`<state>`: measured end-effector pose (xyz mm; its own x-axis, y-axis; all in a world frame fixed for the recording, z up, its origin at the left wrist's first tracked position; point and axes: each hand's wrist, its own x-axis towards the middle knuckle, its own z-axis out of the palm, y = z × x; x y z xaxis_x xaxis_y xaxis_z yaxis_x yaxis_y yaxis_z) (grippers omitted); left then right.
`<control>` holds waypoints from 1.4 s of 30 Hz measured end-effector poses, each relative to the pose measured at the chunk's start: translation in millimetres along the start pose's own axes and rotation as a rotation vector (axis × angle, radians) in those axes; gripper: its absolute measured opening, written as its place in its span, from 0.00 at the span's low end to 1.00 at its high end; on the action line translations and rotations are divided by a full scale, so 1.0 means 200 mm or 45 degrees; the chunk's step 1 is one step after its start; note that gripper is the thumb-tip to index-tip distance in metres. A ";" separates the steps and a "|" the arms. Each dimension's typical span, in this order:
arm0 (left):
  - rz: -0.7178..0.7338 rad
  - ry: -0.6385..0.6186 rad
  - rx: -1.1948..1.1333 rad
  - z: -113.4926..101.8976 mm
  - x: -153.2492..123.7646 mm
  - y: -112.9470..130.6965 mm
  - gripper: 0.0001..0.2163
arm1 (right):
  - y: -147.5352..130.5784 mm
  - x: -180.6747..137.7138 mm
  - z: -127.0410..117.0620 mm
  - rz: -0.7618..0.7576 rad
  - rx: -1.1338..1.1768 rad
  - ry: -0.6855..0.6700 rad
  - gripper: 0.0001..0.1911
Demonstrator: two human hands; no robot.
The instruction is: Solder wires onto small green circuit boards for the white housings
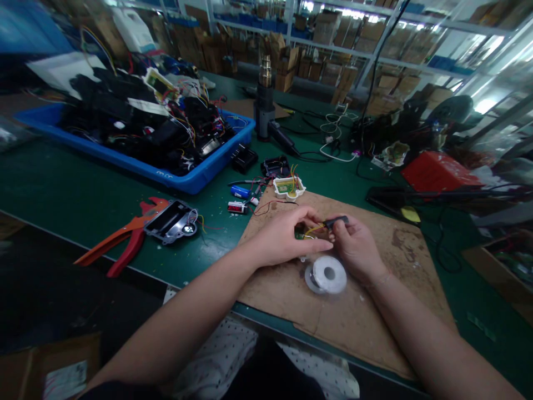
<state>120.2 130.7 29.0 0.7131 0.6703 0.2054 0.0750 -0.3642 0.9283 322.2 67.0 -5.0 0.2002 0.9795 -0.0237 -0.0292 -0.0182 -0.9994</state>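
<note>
My right hand [360, 247] pinches a small black cylindrical part [336, 221] between thumb and fingers. Yellow wires [315, 229] run from this part to the left, towards my other hand. My left hand [287, 236] arches over the cardboard, thumb stretched out and apart from the curved fingers. Under its palm a small piece with a pale edge and a bit of green shows; most of it is hidden. A white spool of solder wire [328, 274] lies just below both hands on the cardboard sheet [350, 316].
A blue bin [191, 183] heaped with black housings and wires stands left. Red-orange cutters [133, 230] touch an open grey housing [171, 222]. Behind are batteries [240, 192], a white-rimmed circuit board [288, 188] and an upright heat gun [264, 105]. A red box [437, 171] sits right.
</note>
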 end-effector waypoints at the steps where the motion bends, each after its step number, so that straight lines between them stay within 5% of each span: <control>1: 0.069 0.042 0.158 -0.01 -0.01 0.00 0.19 | 0.00 0.00 0.00 -0.009 -0.013 0.005 0.21; 5: 0.190 0.141 0.582 -0.06 -0.02 0.01 0.11 | -0.01 0.00 0.00 -0.037 -0.056 0.017 0.22; 10: 0.189 0.102 0.642 -0.06 -0.01 0.00 0.07 | -0.04 -0.01 0.01 -0.044 -0.084 0.001 0.20; 18: 0.102 0.092 0.443 -0.04 -0.01 -0.04 0.08 | -0.08 -0.04 0.03 0.004 -0.110 -0.162 0.18; 26: 0.019 -0.129 0.056 -0.08 -0.02 -0.08 0.20 | -0.07 -0.04 0.02 0.056 -0.172 -0.363 0.21; 29: 0.098 -0.086 0.187 -0.11 -0.01 -0.07 0.22 | -0.06 -0.03 0.03 0.054 -0.209 -0.427 0.22; 33: 0.160 0.136 0.409 -0.09 0.00 -0.02 0.13 | -0.07 -0.01 0.06 -0.021 -0.326 -0.437 0.20; 42: -0.004 0.298 1.124 0.15 -0.02 0.21 0.08 | -0.01 0.03 0.06 -0.350 -0.609 -0.364 0.09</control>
<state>142.0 93.1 57.5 0.5595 0.7510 0.3507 0.6512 -0.6600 0.3745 311.0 75.1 -3.1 -0.1342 0.9749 0.1779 0.4417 0.2195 -0.8699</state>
